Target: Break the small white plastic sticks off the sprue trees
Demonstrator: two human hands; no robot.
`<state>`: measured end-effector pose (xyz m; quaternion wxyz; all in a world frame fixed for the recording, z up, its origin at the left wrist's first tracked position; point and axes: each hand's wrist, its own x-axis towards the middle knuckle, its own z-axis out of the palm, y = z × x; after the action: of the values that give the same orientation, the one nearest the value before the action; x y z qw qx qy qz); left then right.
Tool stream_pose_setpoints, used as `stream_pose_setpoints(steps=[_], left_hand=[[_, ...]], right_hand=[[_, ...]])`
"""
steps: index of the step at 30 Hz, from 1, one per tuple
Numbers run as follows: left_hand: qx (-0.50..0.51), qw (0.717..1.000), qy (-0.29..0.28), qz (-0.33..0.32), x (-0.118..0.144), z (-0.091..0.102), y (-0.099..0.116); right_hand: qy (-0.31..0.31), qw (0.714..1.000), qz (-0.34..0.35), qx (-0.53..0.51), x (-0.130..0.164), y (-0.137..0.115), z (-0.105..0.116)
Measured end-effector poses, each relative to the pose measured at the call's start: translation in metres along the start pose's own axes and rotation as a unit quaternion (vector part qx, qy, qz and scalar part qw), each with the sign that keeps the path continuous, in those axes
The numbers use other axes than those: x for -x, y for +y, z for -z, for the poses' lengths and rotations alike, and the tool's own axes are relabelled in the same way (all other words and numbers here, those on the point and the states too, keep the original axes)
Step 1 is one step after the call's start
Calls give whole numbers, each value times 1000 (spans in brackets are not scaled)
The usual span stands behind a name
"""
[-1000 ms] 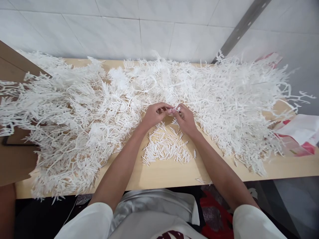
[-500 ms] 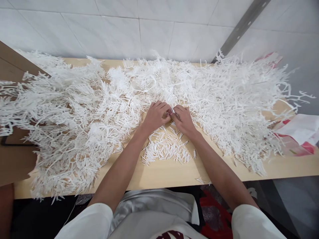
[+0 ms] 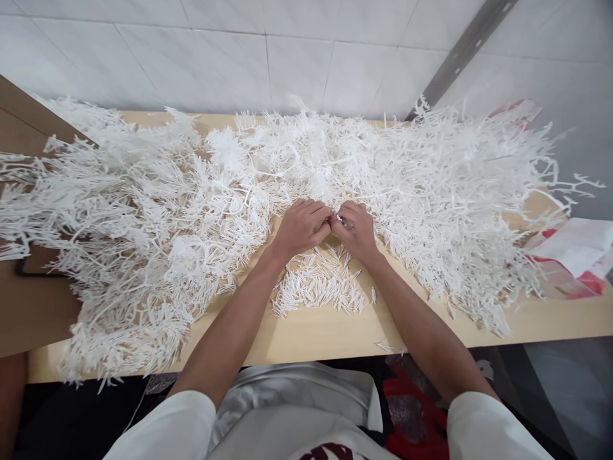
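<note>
My left hand [image 3: 301,225] and my right hand [image 3: 357,229] meet knuckle to knuckle at the middle of a light wooden table [image 3: 316,332]. Together their closed fingers pinch a small white plastic piece [image 3: 339,218], mostly hidden between them. A big tangle of white branched plastic sprues [image 3: 158,204] covers the table to the left, behind and to the right of the hands. Just below the hands lies a small heap of short loose white sticks [image 3: 318,284].
A white and red plastic bag [image 3: 577,255] lies at the table's right end. A brown board [image 3: 29,313] overlaps the left end. A tiled wall [image 3: 268,51] stands right behind the table. The front edge runs close to my body.
Both hands have dropped slightly toward the table and curled tighter, the fingers that were raised and spread now closed together on the small piece.
</note>
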<state>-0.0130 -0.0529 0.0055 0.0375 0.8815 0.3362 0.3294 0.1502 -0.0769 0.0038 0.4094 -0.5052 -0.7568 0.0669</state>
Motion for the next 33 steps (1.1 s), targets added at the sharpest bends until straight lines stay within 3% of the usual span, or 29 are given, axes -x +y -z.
stream_pose_setpoints(steps=[4, 16, 25, 28, 33], left_hand=[[9, 1000, 4, -15, 0, 1, 0], [45, 999, -17, 6, 0, 3, 1], [51, 999, -11, -2, 1, 3, 1], [67, 998, -11, 8, 1, 2, 1], [114, 993, 41, 8, -1, -3, -3]], right_hand=[[33, 999, 10, 25, 3, 1, -3], [37, 999, 3, 34, 3, -4, -4], [74, 997, 20, 19, 4, -5, -6], [67, 998, -1, 14, 3, -6, -5], [38, 995, -86, -29, -1, -4, -2]])
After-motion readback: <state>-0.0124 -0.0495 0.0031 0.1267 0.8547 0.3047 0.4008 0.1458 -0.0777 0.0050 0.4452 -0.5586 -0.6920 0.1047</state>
